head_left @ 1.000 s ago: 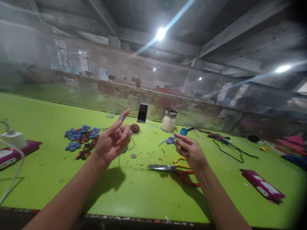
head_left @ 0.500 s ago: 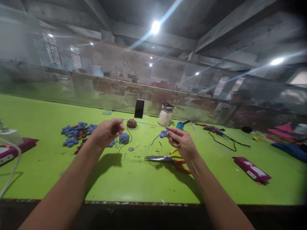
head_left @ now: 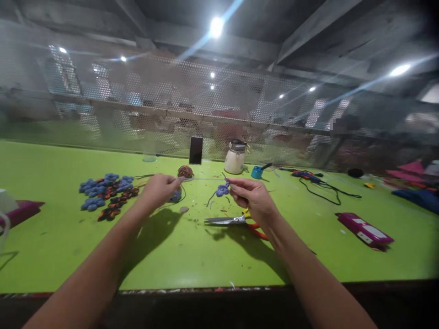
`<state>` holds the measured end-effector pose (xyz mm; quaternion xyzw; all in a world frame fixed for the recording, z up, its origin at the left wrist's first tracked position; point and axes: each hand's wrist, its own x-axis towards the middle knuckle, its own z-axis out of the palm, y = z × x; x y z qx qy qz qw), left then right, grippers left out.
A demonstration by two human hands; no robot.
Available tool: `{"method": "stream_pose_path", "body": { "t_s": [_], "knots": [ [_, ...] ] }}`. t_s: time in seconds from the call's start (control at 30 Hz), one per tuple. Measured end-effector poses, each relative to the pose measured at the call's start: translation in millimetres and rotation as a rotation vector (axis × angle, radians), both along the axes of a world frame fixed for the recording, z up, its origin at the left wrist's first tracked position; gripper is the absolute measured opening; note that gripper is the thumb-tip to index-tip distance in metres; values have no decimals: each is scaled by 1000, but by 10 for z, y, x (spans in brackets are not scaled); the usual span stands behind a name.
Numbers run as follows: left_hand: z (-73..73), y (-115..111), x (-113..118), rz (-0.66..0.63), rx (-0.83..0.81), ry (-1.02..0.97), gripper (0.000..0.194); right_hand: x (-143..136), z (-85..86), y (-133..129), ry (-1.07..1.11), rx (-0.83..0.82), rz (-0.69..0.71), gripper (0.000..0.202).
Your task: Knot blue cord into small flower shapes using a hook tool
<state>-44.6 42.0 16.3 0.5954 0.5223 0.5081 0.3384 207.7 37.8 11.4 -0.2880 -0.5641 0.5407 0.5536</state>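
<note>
My left hand [head_left: 161, 188] pinches a strand of blue yarn [head_left: 208, 179], which runs taut across to my right hand. Between the fingers of my right hand [head_left: 252, 194] is a small purple-blue crocheted flower [head_left: 222, 189], with a loose tail hanging down from it. A thin hook-like tip shows just above the flower. Behind my left hand a blue yarn ball [head_left: 176, 196] is partly hidden. Large scissors [head_left: 226, 220] with yellow and red handles lie below my right hand, blades toward the left. A multicoloured yarn ball [head_left: 185, 172] sits beyond my left fingertips.
Blue and dark-orange crocheted flowers [head_left: 92, 204] lie at the left. A phone [head_left: 196, 151], a cream jar [head_left: 235, 158] and a blue container [head_left: 256, 172] stand at the back. Maroon boxes [head_left: 365, 230] lie at both sides, and a black cord [head_left: 320, 195] at the right.
My left hand has moved a little right and its fingers have closed on the strand. The flower and my right hand sit slightly further left, as the view has shifted.
</note>
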Motion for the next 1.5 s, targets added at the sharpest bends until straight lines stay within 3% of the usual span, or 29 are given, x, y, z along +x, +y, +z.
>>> {"method": "stream_pose_path", "body": {
  "t_s": [0.07, 0.1, 0.17, 0.23, 0.27, 0.3, 0.4, 0.47, 0.53, 0.6, 0.7, 0.73, 0.83, 0.93, 1.1, 1.27, 1.5],
  "knots": [
    [53, -67, 6, -102, -11, -51, 34, -2, -4, 5, 6, -3, 5, 27],
    [93, -121, 12, -277, -21, -242, 33, -6, -5, 4, 8, -2, 9, 26],
    [173, -236, 37, -396, 34, -400, 37, -28, -10, -8, 4, -7, 22, 26],
    [225, -319, 76, -474, 73, -623, 25, -65, -21, -32, -1, -20, 40, 26],
    [231, -338, 100, -480, 75, -642, 18, -86, -27, -46, 0, -28, 49, 25],
    [224, -340, 125, -471, 58, -603, 25, -105, -34, -59, 1, -35, 60, 25],
    [131, -269, 190, -276, 14, -195, 59, -140, -45, -89, 6, -44, 77, 25],
    [54, -202, 208, -62, 22, 89, 41, -142, -45, -95, 0, -38, 67, 26],
    [10, -162, 204, -1, -32, 211, 13, -138, -44, -93, -2, -35, 47, 28],
    [17, -166, 197, -150, -109, 41, 31, -143, -49, -88, 0, -42, 39, 29],
    [92, -237, 231, -451, -154, -567, 32, -181, -69, -96, 2, -50, 50, 29],
    [119, -268, 260, -499, -156, -736, 27, -200, -79, -104, 0, -50, 54, 28],
    [156, -345, 375, -511, -161, -913, 18, -257, -105, -133, -1, -41, 69, 28],
    [120, -379, 464, -492, -202, -873, 41, -290, -122, -152, 16, -31, 81, 27],
    [21, -357, 475, -490, -248, -574, 75, -313, -129, -159, 7, -66, 78, 30],
    [-19, -335, 451, -451, -208, -480, 85, -331, -155, -150, -19, -97, 77, 31],
    [-27, -319, 437, -424, -228, -513, 101, -294, -150, -156, -94, -136, 185, 34]
  ]
}}
